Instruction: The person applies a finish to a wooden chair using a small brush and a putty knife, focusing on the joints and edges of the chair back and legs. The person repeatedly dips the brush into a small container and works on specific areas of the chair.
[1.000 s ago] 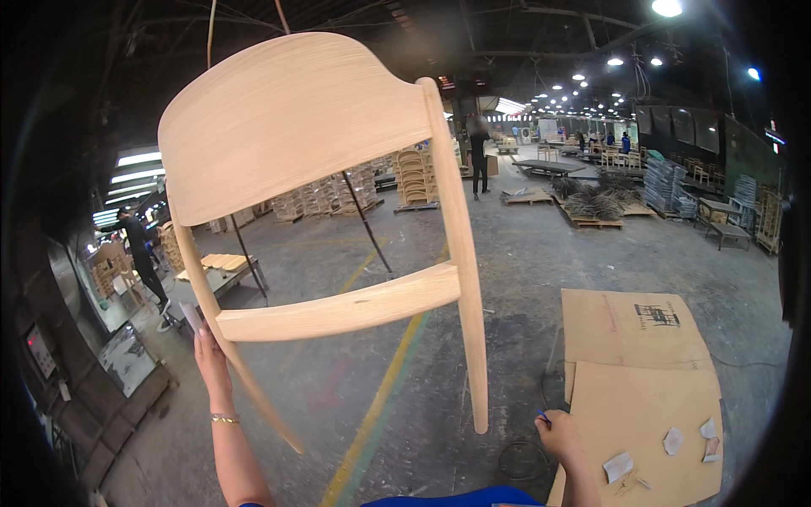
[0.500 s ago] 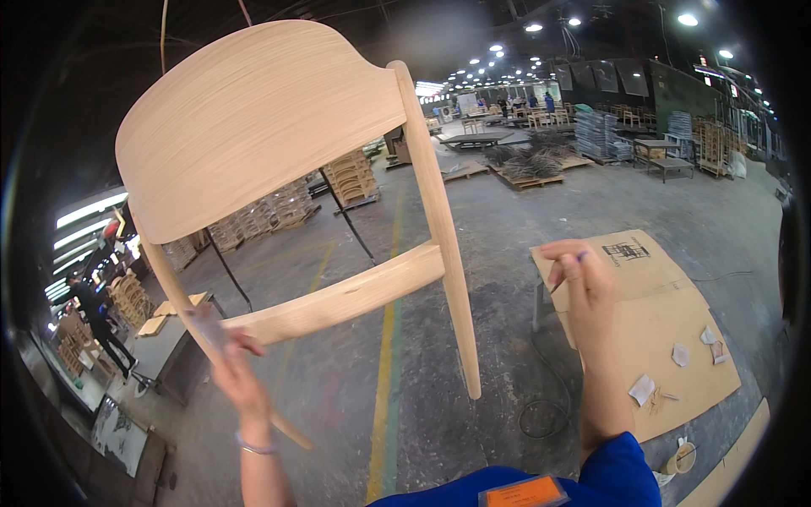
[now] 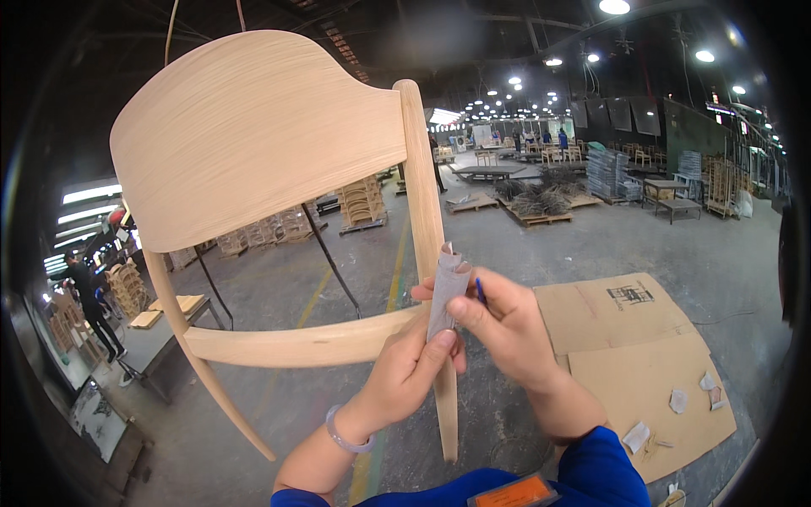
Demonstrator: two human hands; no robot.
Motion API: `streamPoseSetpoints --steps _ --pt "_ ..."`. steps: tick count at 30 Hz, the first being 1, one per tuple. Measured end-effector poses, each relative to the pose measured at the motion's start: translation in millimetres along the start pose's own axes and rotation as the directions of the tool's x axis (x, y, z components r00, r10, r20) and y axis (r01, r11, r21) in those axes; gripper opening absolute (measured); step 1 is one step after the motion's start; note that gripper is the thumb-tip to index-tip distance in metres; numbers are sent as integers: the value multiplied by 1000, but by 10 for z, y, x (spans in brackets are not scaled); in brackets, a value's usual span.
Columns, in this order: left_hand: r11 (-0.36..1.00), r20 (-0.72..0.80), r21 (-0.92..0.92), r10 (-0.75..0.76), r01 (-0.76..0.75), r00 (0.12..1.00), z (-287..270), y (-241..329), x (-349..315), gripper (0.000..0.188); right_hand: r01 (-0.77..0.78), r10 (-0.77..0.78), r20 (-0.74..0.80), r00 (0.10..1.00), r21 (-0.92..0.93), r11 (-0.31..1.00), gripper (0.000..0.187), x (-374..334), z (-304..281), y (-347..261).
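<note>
A curled, folded piece of grey sandpaper [image 3: 448, 296] is pinched between my two hands in front of the chair's right post. My left hand [image 3: 404, 372] grips its lower end, thumb on the front. My right hand [image 3: 504, 329] has its thumb and fingers closed on the sheet's right side. A slim blue-ended, pen-like stick [image 3: 481, 290] pokes up among the right fingers. Behind them hangs a pale wooden chair frame with a broad curved backrest [image 3: 262, 139], a cross rail [image 3: 279, 348], a left leg [image 3: 221, 384] and a right post [image 3: 420, 194], partly covered by my hands.
To the right, cardboard [image 3: 646, 397] covers a surface, with several sandpaper scraps [image 3: 636, 436] on it. At left stands a bench [image 3: 165, 342] with wooden parts, and a person in dark clothes [image 3: 89, 304]. Farther back are pallets of dark rods [image 3: 541, 198] and stacked chair parts.
My left hand has moved right, bringing the sandpaper from the left leg to the right post. My right hand has come inward from over the cardboard and now grips the sheet too.
</note>
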State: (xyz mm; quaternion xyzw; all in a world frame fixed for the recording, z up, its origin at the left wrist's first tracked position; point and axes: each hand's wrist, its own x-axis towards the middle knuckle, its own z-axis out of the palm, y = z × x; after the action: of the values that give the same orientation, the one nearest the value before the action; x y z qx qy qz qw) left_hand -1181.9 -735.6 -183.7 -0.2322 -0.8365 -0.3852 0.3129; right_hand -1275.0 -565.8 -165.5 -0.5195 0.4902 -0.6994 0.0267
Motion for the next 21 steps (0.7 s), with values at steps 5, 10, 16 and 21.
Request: streamPoseSetpoints --steps 5,10,16,21 --pt "614 -299 787 464 -59 834 133 -89 259 55 390 -399 -120 909 -97 916 34 607 -284 -125" --pt "715 -279 671 -2 196 960 167 -120 313 65 427 -488 -26 872 -445 787 40 1200 -753 -428" --pt "710 -250 677 -26 194 968 249 -156 349 57 508 -640 118 760 -722 470 39 1571 -961 -500" --pt "680 -273 704 -6 204 962 314 -150 321 50 586 -689 182 702 -696 414 34 1766 -1028 -553"
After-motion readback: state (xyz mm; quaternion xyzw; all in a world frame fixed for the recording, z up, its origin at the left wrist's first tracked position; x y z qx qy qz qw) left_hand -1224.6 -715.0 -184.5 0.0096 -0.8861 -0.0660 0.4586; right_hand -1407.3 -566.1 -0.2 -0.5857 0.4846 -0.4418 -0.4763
